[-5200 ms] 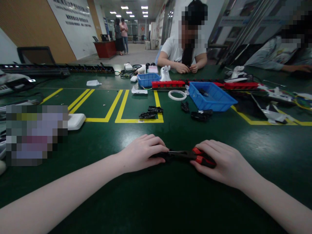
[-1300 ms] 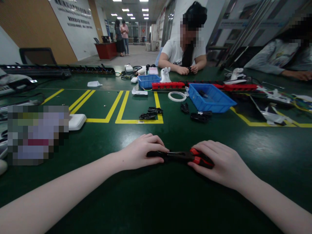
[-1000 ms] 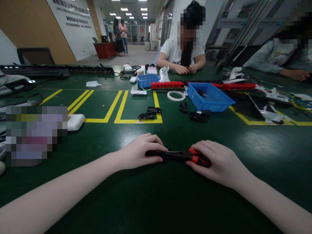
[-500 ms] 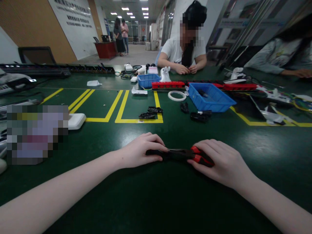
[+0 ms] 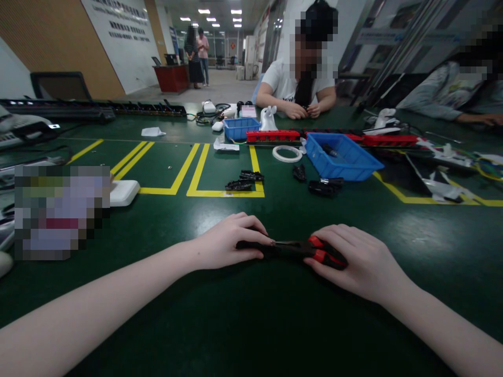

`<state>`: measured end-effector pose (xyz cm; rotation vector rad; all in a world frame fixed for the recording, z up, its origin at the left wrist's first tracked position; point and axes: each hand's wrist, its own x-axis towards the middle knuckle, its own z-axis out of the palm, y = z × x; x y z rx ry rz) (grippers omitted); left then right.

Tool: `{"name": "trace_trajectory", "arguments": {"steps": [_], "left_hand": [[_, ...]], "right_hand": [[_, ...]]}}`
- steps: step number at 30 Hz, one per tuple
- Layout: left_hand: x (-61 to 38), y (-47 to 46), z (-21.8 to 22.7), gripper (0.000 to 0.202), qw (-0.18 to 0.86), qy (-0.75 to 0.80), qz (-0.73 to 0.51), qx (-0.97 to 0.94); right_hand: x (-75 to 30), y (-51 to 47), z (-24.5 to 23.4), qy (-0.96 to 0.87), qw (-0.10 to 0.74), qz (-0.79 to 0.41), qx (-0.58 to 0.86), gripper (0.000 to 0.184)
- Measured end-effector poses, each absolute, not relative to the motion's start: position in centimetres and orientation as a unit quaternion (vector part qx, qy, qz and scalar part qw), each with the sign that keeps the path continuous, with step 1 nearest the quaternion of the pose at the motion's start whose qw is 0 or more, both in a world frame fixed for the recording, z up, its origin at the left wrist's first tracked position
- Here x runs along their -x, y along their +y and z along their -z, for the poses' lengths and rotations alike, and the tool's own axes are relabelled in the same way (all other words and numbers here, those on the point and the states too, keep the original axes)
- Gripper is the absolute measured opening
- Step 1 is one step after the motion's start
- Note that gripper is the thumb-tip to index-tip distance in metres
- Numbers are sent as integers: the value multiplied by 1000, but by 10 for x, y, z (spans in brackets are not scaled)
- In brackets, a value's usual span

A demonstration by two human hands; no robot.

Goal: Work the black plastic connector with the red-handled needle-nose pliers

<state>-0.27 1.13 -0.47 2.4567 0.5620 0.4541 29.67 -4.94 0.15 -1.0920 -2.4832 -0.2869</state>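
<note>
My right hand [image 5: 356, 256] is closed around the red-and-black handles of a pair of pliers [image 5: 320, 255] just above the green table. Its dark jaws point left, towards my left hand [image 5: 230, 242]. Between the thumb and fingers of that left hand is a slim black part [image 5: 249, 245], partly covered by the fingers. The jaws meet or overlap this part's right end; the dark colours blend, so I cannot tell how they touch. Beyond my hands lie black plastic pieces [image 5: 239, 185] inside a yellow-taped box, and a black bundle [image 5: 323, 187] farther right.
A blue bin [image 5: 341, 162] holding a dark item stands at the right, near a white tape roll [image 5: 287, 153]. Behind are a smaller blue bin [image 5: 240, 129] and red strips [image 5: 273, 136]. A white box [image 5: 124, 193] sits left. A co-worker [image 5: 298, 84] sits opposite.
The view has shifted very slightly. Both hands keep the same hold on the black part and the pliers.
</note>
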Motion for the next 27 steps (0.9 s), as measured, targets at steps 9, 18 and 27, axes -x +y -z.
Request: {"name": "trace_trajectory", "arguments": {"steps": [9, 18, 27], "left_hand": [[3, 9, 1, 29, 317, 227, -175, -904], [0, 5, 0, 28, 307, 244, -177, -903], [-1, 3, -1, 20, 312, 249, -192, -897]], "right_hand": [[-296, -50, 3, -894, 193, 111, 389, 30], [-292, -53, 1, -894, 186, 92, 397, 28], [-290, -51, 1, -893, 194, 92, 395, 27]]}}
